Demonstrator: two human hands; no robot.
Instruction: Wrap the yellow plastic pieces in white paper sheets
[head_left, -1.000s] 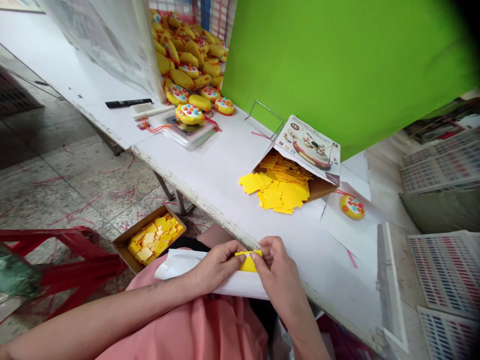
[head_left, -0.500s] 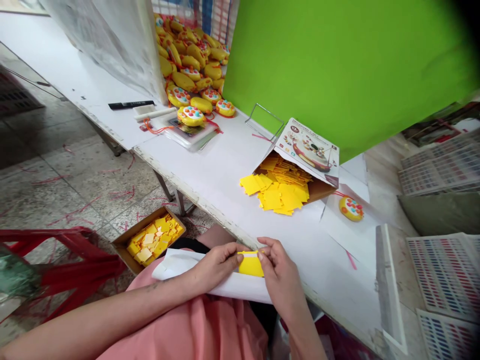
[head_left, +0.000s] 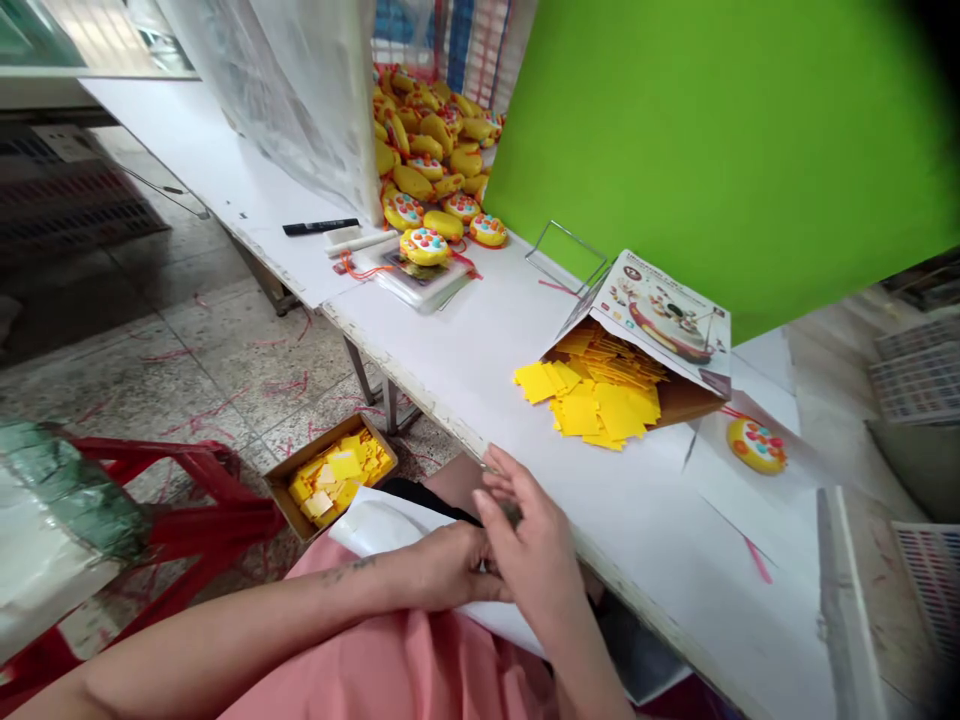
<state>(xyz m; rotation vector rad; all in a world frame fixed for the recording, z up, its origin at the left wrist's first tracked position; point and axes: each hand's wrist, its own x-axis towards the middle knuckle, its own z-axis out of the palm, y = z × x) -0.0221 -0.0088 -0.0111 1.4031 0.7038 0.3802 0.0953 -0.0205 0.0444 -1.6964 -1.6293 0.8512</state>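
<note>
The person's left hand [head_left: 450, 570] and right hand [head_left: 529, 545] met over the lap, just in front of the near edge of the white surface [head_left: 480, 350]. Both rested on a white sheet [head_left: 375, 525] that lay across the pink cloth [head_left: 420, 660] covering the lap. The left hand's grip was curled with its fingers tucked under the right hand, and whether it pinched anything could not be told. The right hand's fingers [head_left: 502, 470] were loosely spread and raised, its grip released as far as the view showed; the spot where the two hands touched was hidden by the right hand itself.

On the surface beyond the hands, a printed toy carton [head_left: 660, 320] lay on its side with its mouth open, and a pile of yellow square pieces [head_left: 592, 395] spilled from it toward the person, well apart from the hands. A round yellow toy with coloured buttons [head_left: 756, 446] sat just right of the carton. Farther back, a heap of the same yellow toys [head_left: 431, 150] lay against a green panel [head_left: 712, 140], one of them on a clear tray [head_left: 420, 280]. A black marker [head_left: 321, 227] lay to the left of that tray. On the floor beneath the surface stood a cardboard box of yellow pieces [head_left: 334, 480], beside a red stool [head_left: 187, 510].
</note>
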